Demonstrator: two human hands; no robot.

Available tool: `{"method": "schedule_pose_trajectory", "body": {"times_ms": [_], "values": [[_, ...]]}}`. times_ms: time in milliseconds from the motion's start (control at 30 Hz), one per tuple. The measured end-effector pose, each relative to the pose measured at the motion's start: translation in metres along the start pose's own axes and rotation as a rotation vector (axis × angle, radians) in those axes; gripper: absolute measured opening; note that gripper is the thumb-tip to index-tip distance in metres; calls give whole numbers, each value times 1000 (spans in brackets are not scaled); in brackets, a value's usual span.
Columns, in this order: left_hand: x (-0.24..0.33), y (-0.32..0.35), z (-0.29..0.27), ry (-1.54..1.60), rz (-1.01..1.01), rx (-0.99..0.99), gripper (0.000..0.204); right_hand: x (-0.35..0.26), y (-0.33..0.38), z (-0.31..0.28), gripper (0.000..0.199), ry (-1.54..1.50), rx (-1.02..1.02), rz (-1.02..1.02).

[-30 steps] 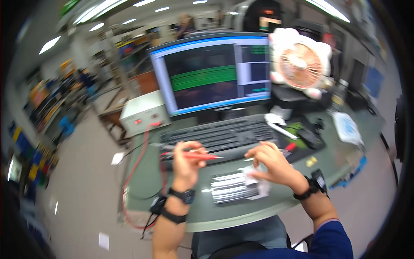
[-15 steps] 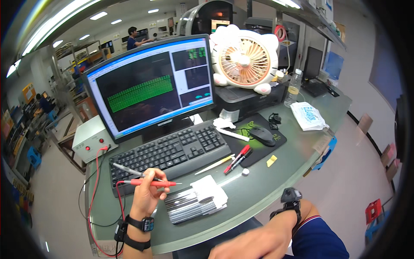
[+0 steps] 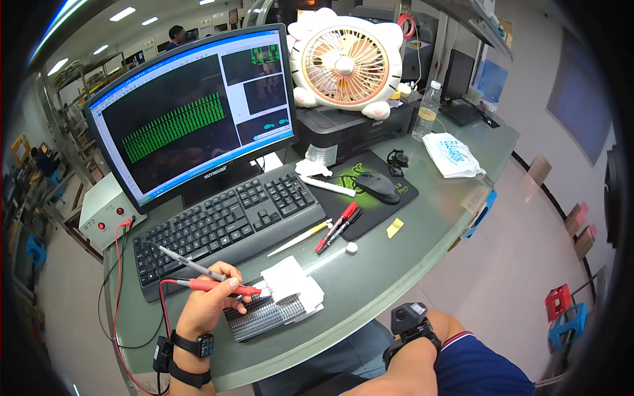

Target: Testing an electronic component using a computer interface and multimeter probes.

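My left hand (image 3: 212,300) is closed around a red test probe (image 3: 228,288) and a slim grey pen-like tool (image 3: 188,263), which slants up over the keyboard. Below its fingertips lies a flat block of dark, silvery ribbed strips (image 3: 264,317), partly covered by white paper pieces (image 3: 290,280). The probe's front end is at the edge of that paper; whether its tip touches the strips I cannot tell. A red lead runs back from the probe. My right hand (image 3: 403,376) is cut off by the lower edge, its fingers out of sight, below a black wrist device (image 3: 409,323).
Behind the strips stand a black keyboard (image 3: 231,218) and monitor (image 3: 178,119). A grey box (image 3: 105,210) with red sockets is at left. Markers (image 3: 338,228), a yellow-ended tool (image 3: 300,239), a mouse (image 3: 378,187), a fan (image 3: 345,66) and a bottle (image 3: 426,112) stand rightward.
My left hand has brought the red probe down from above the strips to the edge of the white paper. My right hand has slid further out past the lower edge. The whole view has shifted.
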State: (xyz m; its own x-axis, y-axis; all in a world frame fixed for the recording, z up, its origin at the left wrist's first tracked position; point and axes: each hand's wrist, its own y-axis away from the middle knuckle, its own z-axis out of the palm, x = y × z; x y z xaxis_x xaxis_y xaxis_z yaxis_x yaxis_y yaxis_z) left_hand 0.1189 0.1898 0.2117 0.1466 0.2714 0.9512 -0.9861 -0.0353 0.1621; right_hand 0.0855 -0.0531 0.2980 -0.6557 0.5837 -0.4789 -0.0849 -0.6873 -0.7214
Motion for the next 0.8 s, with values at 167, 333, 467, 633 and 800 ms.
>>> {"method": "schedule_pose_trajectory", "body": {"times_ms": [167, 333, 467, 633, 800], "values": [[2, 2, -7, 26, -5, -36, 17, -5, -6, -30, 36, 47, -218, -9], [1, 4, -18, 40, -8, -14, 14, -66, -17, -93, 50, 1569, -76, 290], [2, 1, -17, 23, -39, -88, 15, -65, 2, -127, 51, 2093, -281, 494], [3, 4, -17, -72, -78, -77, 17, -47, 6, -155, 39, 2184, -442, 509], [0, 2, -18, -87, -51, -86, 14, -45, -7, -162, 35, 2151, -521, 424]]}}
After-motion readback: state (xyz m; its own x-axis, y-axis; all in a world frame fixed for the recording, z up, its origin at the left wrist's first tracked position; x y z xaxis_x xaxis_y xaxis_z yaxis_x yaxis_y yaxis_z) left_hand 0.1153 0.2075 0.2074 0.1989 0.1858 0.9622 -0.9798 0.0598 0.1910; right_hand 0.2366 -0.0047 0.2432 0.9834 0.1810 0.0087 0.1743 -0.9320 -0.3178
